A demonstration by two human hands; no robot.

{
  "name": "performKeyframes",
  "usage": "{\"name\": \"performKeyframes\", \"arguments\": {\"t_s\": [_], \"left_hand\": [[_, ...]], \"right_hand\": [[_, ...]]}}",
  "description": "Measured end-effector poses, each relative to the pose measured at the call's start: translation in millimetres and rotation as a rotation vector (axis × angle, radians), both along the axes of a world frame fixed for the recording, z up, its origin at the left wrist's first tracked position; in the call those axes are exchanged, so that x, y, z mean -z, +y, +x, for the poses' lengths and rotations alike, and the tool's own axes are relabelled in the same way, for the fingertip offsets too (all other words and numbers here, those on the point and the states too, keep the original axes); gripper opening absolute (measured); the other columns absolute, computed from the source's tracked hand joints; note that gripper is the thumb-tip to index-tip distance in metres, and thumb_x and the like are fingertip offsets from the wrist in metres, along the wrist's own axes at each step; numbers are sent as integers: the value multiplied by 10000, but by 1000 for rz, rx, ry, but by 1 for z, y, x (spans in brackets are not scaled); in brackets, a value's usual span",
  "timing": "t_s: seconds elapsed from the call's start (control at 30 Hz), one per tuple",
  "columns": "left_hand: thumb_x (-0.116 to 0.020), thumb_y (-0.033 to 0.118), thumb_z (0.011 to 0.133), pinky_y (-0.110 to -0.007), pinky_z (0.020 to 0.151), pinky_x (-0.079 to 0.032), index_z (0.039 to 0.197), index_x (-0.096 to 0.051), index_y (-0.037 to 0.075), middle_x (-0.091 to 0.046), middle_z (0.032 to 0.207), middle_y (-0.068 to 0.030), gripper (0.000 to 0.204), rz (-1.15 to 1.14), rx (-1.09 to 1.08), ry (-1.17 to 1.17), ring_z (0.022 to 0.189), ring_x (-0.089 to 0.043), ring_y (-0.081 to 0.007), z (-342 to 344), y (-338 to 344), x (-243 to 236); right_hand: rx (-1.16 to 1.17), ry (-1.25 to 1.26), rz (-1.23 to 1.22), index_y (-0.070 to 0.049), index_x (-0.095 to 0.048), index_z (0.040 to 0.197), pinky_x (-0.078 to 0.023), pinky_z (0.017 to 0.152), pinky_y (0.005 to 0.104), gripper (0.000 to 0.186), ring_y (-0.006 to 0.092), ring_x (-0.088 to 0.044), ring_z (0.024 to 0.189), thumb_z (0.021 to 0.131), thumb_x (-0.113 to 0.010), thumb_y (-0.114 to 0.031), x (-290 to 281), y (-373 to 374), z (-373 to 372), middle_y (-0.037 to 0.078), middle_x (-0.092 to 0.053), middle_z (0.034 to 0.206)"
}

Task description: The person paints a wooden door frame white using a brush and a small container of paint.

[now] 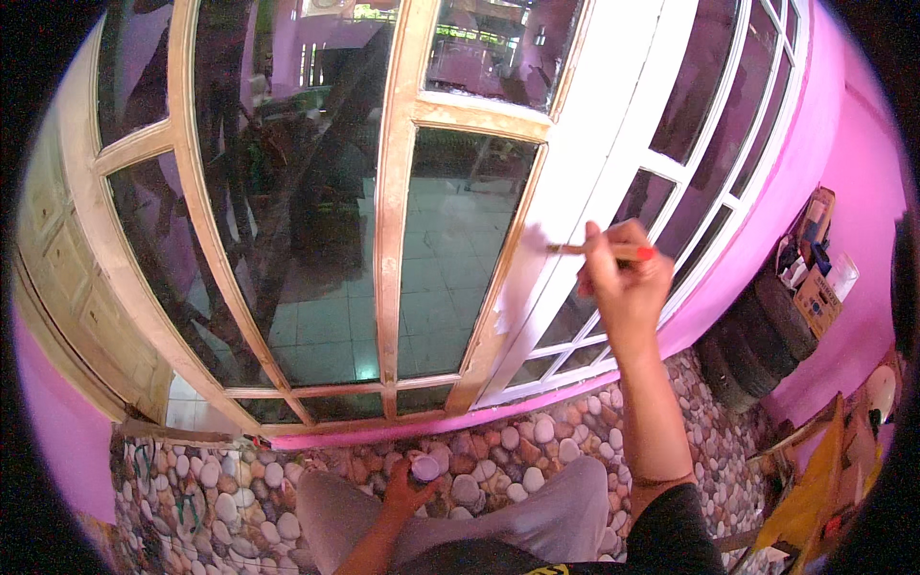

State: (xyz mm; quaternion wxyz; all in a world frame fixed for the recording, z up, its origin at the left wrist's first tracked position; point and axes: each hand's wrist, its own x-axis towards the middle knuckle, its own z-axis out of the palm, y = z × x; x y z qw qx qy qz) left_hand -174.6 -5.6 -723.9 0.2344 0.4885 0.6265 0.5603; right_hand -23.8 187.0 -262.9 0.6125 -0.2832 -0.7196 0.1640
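Observation:
My right hand (628, 283) is raised in front of the window frame, its fingers closed round the handle of a thin paintbrush (572, 249). The handle's end is red. The brush tip is at the left part of a wide white-painted post (613, 105), close to where bare wood begins; whether it touches cannot be made out. Low down over my lap, my left hand (406, 491) grips a small cup (425, 468) with whitish contents. Left of the post, the wooden frame (388, 268) shows bare, light brown wood around dark glass panes (460, 240).
White-painted window bars (661, 168) continue to the right, above a pink wall (757, 240). Stacked tyres (757, 345) and a cardboard box (819, 299) stand at the right. A wooden door (96, 307) is at the left. The floor (537, 455) has a pebble pattern; sandals (189, 513) lie on it.

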Motion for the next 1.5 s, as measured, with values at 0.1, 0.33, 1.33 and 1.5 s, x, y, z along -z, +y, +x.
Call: {"name": "performKeyframes", "arguments": {"t_s": [0.1,0.33,1.33,1.5], "left_hand": [[-903,358,756,-463,956,-510,1262,-560,3,-627,1161,-190,707,-26,-29,116,1102,-626,-367,0,0,-2],[-920,373,728,-468,928,-520,1280,-573,23,-648,1158,-193,740,47,148,-309,1030,-657,-359,-3,3,13],[-884,408,757,-475,921,-511,1269,-590,22,-647,1138,-206,706,105,-40,170,1070,-643,-386,-11,13,-65],[-887,308,772,-456,951,-495,1271,-579,30,-626,1185,-177,649,138,39,-1,1105,-623,-360,0,16,-110]], "right_hand": [[25,-89,-36,3,-646,725,-478,449,253,286,83,-606,492,947,-741,-150,17,14,-4,58,-644,594],[39,134,200,26,-643,753,-491,454,245,289,101,-616,502,977,-711,-143,-44,16,-24,56,-649,627],[-144,162,-438,26,-629,1048,-563,644,279,175,142,-674,702,1006,-669,-140,182,-37,64,96,-704,823],[-127,-49,-420,19,-650,1108,-576,725,279,159,155,-702,851,988,-667,-84,190,-30,76,94,-703,961]]}}
